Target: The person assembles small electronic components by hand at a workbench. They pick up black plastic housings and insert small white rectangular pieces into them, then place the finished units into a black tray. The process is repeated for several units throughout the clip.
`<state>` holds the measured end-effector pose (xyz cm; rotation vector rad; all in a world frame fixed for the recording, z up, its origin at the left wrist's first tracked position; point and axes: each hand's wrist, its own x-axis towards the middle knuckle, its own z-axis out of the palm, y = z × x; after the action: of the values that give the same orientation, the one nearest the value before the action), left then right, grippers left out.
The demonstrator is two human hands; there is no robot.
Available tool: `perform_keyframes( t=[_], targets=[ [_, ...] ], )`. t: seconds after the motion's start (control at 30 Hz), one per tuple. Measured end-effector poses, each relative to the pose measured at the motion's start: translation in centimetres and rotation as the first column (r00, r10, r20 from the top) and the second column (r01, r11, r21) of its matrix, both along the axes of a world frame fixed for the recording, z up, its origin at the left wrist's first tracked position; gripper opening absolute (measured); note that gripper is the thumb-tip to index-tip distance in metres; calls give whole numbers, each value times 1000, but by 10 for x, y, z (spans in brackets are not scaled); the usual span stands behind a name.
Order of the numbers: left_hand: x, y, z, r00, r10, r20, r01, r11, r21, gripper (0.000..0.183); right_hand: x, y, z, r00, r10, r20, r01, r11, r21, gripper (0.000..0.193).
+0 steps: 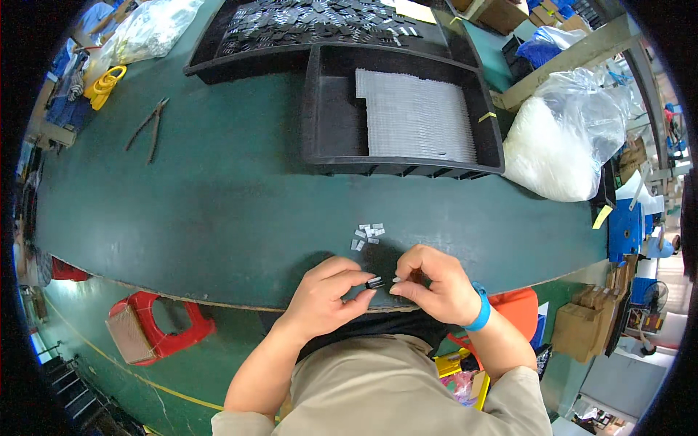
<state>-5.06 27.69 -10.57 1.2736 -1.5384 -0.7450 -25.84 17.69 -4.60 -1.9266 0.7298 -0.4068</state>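
Note:
Close to the table's near edge, my left hand (329, 294) pinches a small black part with pale stripes (374, 283) between thumb and fingertips. Just to its right, my right hand (440, 287), with a blue band at the wrist, is closed in a pinch on a small pale piece (396, 280); most of that piece is hidden by the fingers. A gap separates the two hands. On the green table (218, 218) beyond them lies a loose cluster of small whitish rectangular pieces (369, 233).
A black tray (331, 161) holds tight rows of whitish strips (418, 116). Behind it, another black tray (240, 71) contains many black parts (305, 25). Pliers (154, 131) lie at left, near a yellow coil (105, 87). A clear bag of white material (552, 149) stands at right.

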Motion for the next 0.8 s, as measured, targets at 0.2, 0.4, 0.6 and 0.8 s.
perform_keyframes(
  t=[0.2, 0.4, 0.6, 0.8],
  targets=[
    [0, 2, -1, 1000, 1, -10, 0, 999, 36, 24, 10, -3, -2, 994, 98, 54, -90, 986, -142, 15],
    [1, 1, -2, 1000, 4, 3, -4, 1000, 14, 21, 13, 2, 0, 991, 129, 24, -122, 974, -192, 19],
    [1, 1, -4, 1000, -3, 8, 3, 1000, 12, 21, 14, 3, 3, 989, 147, 3, -142, 961, -239, 24],
    [1, 2, -2, 998, 28, -48, -26, 999, 35, 22, 9, 6, 2, 998, 49, 30, -41, 970, -241, 25]
  ],
)
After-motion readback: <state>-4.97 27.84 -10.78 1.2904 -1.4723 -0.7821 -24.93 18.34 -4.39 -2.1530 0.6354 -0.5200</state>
